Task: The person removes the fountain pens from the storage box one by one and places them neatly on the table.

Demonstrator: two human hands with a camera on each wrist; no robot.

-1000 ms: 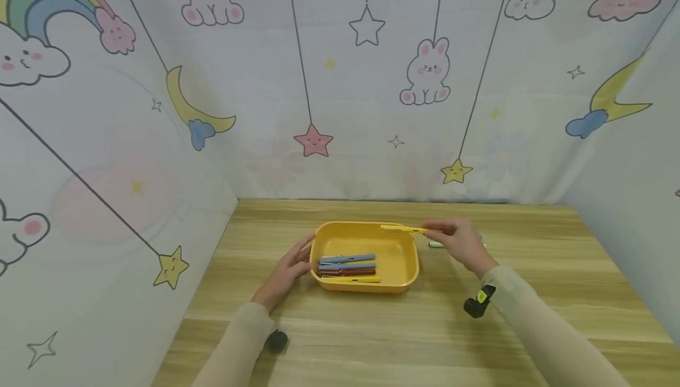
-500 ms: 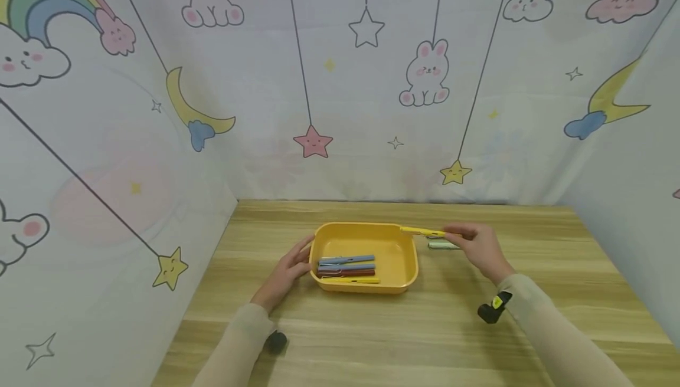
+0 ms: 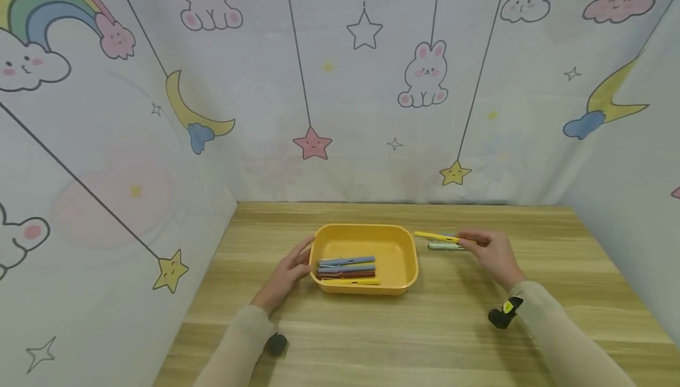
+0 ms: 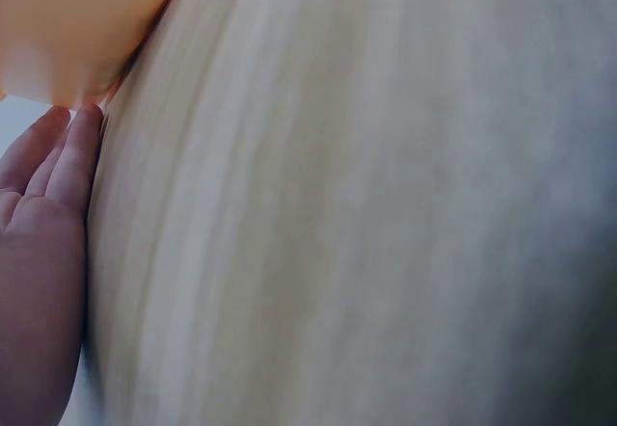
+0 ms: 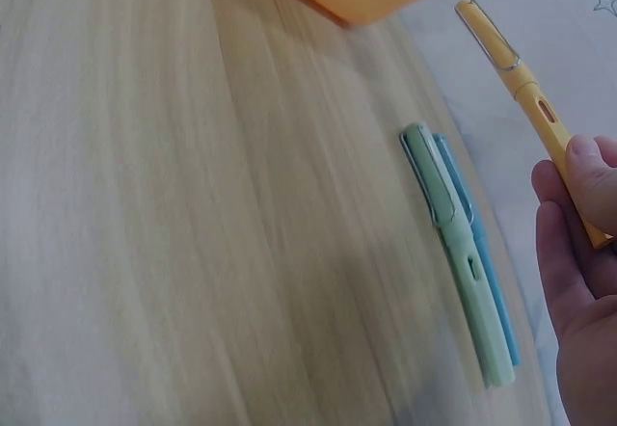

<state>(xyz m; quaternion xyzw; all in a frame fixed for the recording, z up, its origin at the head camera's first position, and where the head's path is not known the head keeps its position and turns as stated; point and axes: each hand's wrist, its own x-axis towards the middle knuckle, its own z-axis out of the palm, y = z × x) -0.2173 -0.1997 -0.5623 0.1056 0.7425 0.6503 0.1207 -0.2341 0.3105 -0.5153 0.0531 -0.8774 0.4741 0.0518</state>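
My right hand (image 3: 491, 255) pinches a yellow pen (image 5: 528, 92) by its barrel, holding it above the table just right of the yellow tray (image 3: 412, 257). Under it, a light green pen (image 5: 465, 252) and a blue pen (image 5: 489, 257) lie side by side on the wood. At the tray's left end my left hand (image 3: 287, 272) rests its fingers against the outer wall; the left wrist view shows the fingertips touching the orange-looking wall (image 4: 87, 31). Inside the tray lie several pens: blue pens (image 3: 347, 261), a dark red pen (image 3: 353, 275) and a yellow pen (image 3: 350, 281).
The wooden table (image 3: 372, 340) reaches back to a patterned curtain (image 3: 361, 180). Similar cloth (image 3: 106, 210) hangs along the left side and the right side. Both wrists carry a dark device, such as the one on the right (image 3: 503, 314).
My right hand has moved right with the yellow pen, from over the tray's right rim to above the green and blue pens. The left hand stays at the tray.
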